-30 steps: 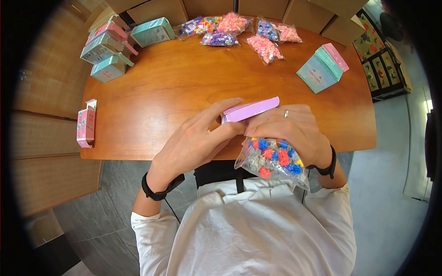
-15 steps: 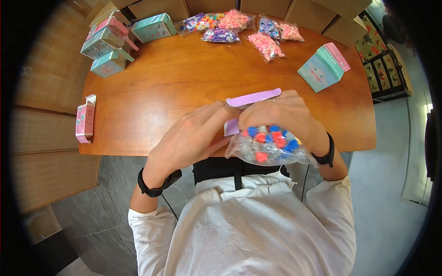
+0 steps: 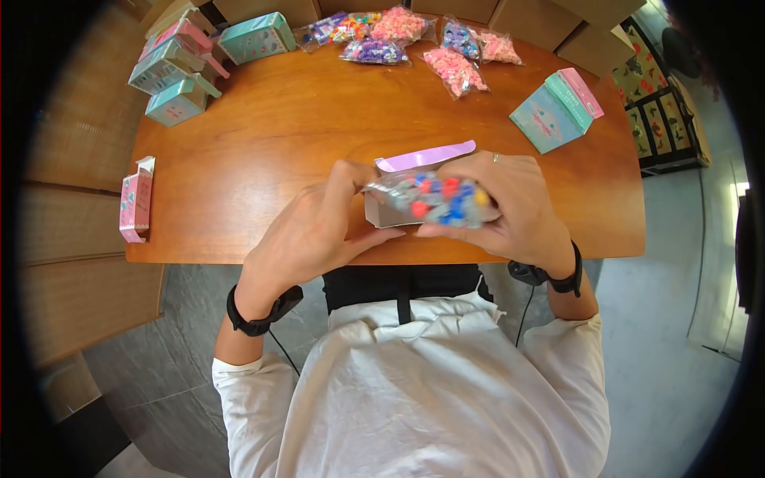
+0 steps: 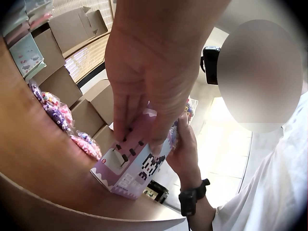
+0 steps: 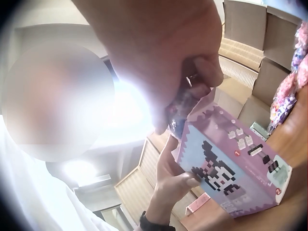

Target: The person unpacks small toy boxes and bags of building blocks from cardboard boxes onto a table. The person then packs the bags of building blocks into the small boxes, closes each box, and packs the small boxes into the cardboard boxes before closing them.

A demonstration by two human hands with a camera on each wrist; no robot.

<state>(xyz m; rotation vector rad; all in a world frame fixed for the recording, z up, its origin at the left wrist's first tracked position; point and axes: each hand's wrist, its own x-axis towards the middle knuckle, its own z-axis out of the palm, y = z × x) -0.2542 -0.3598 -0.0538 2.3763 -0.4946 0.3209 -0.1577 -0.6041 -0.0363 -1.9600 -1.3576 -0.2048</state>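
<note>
A pink and purple cardboard box (image 5: pixel 219 166) with a pixel-style character on its front stands upright on the table. Its lilac top flap (image 3: pixel 426 156) is folded up at the far side, and the top is open. My left hand (image 3: pixel 307 223) grips the box by its side, thumb on the front face and fingers on another side. In my right hand (image 3: pixel 522 211) is a clear plastic bag (image 3: pixel 450 199) of red, blue, grey and yellow small bricks, held over the open top. The bag hides much of the opening in the head view.
Several small boxes (image 3: pixel 177 101) are stacked at the far left, and a pink box (image 3: pixel 135 203) lies at the left edge. Bags of pink beads or bricks (image 3: pixel 456 72) lie at the back. A mint box (image 3: pixel 550 115) is at the right, with brown cartons (image 3: pixel 530 32) behind.
The bag has moved up and forward from near my waist to over the box. The box has turned so its opening shows, with the flap standing at the far side.
</note>
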